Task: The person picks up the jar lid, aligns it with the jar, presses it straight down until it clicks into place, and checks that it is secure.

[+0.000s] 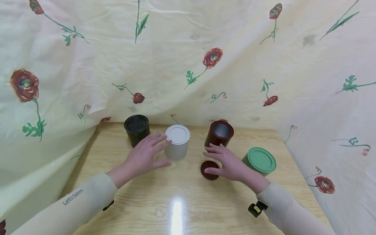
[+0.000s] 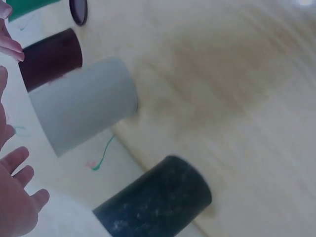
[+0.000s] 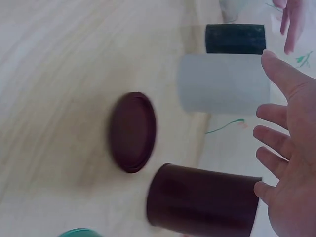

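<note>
While your left sleeve (image 1: pixel 74 202) reads "Lets S…m", middle blurred, left hand (image 1: pixel 145 154) hangs spread, empty, near white can (image 1: pixel 177 145); right hand (image 1: pixel 228 162) likewise, near dark-red lid (image 1: pixel 208 165).

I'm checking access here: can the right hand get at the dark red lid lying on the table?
Probably yes: the right hand is empty and near, and nothing visible lies on the dark red lid or between them.
</note>
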The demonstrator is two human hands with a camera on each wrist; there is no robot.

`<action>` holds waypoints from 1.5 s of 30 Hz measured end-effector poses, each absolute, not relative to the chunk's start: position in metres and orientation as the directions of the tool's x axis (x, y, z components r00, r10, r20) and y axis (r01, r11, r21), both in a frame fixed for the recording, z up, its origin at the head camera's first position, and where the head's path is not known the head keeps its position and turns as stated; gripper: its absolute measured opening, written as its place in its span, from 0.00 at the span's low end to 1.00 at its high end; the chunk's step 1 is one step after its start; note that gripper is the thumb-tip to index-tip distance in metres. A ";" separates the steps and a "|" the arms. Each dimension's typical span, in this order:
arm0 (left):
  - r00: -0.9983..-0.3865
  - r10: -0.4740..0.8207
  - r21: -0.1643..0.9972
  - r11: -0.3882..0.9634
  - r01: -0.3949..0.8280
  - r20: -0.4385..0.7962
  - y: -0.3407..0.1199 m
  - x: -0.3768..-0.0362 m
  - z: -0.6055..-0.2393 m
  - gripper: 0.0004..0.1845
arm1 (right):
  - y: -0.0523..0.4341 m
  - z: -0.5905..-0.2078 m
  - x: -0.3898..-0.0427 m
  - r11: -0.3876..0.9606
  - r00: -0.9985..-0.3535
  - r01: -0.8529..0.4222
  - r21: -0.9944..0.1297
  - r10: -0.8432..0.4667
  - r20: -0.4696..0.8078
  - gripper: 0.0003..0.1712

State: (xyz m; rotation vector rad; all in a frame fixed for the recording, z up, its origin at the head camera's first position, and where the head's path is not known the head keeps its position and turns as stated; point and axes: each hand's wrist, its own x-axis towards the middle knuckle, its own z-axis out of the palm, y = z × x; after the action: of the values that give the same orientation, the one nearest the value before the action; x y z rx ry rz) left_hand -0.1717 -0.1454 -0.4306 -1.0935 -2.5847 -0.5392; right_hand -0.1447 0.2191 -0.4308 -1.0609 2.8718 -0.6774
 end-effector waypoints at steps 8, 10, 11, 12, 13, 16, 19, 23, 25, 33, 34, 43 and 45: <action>-0.658 0.620 0.268 0.609 0.747 0.428 -0.136 -0.148 -0.457 0.43 | 0.233 -0.455 -0.129 0.697 -0.785 -0.605 -0.384 -0.602 0.145 0.36; -0.656 0.625 0.268 0.606 0.749 0.422 -0.134 -0.144 -0.462 0.44 | 0.236 -0.461 -0.126 0.706 -0.795 -0.594 -0.386 -0.590 0.145 0.36; -0.658 0.626 0.269 0.606 0.748 0.418 -0.132 -0.143 -0.465 0.44 | 0.237 -0.463 -0.124 0.711 -0.799 -0.588 -0.387 -0.583 0.143 0.37; -0.659 0.628 0.270 0.607 0.747 0.413 -0.130 -0.141 -0.468 0.43 | 0.238 -0.466 -0.123 0.717 -0.806 -0.580 -0.387 -0.576 0.140 0.37; -0.661 0.631 0.270 0.608 0.747 0.406 -0.129 -0.140 -0.470 0.43 | 0.239 -0.469 -0.121 0.724 -0.813 -0.568 -0.391 -0.566 0.135 0.38; -0.674 0.635 0.276 0.617 0.737 0.378 -0.123 -0.136 -0.478 0.43 | 0.241 -0.476 -0.115 0.742 -0.838 -0.529 -0.412 -0.534 0.114 0.41; -0.696 0.635 0.289 0.634 0.717 0.334 -0.115 -0.132 -0.485 0.44 | 0.243 -0.483 -0.108 0.750 -0.861 -0.484 -0.450 -0.501 0.090 0.43; -0.725 0.636 0.314 0.655 0.688 0.264 -0.102 -0.128 -0.492 0.44 | 0.244 -0.493 -0.099 0.746 -0.880 -0.439 -0.501 -0.468 0.075 0.45; -0.737 0.638 0.320 0.666 0.674 0.224 -0.096 -0.127 -0.495 0.44 | 0.244 -0.498 -0.094 0.751 -0.890 -0.421 -0.508 -0.451 0.072 0.47; -0.759 0.643 0.339 0.694 0.635 0.106 -0.064 -0.130 -0.508 0.45 | 0.246 -0.513 -0.085 0.779 -0.913 -0.379 -0.499 -0.402 0.066 0.50; -0.757 0.646 0.338 0.693 0.637 0.100 -0.059 -0.132 -0.510 0.45 | 0.246 -0.514 -0.085 0.780 -0.914 -0.380 -0.498 -0.400 0.070 0.50; -0.739 0.669 0.272 0.699 0.662 0.078 -0.023 -0.149 -0.521 0.46 | 0.246 -0.523 -0.096 0.785 -0.912 -0.395 -0.477 -0.395 0.106 0.51; -0.742 0.666 0.275 0.702 0.657 0.072 -0.017 -0.152 -0.522 0.45 | 0.247 -0.524 -0.099 0.788 -0.915 -0.389 -0.478 -0.391 0.099 0.51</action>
State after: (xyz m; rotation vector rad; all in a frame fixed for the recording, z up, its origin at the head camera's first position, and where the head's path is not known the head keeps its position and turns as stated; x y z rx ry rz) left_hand -0.1521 -0.0173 -0.5220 -1.1380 -2.9281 -0.4527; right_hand -0.0987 0.2467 -0.5236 -0.6469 2.9651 -0.7911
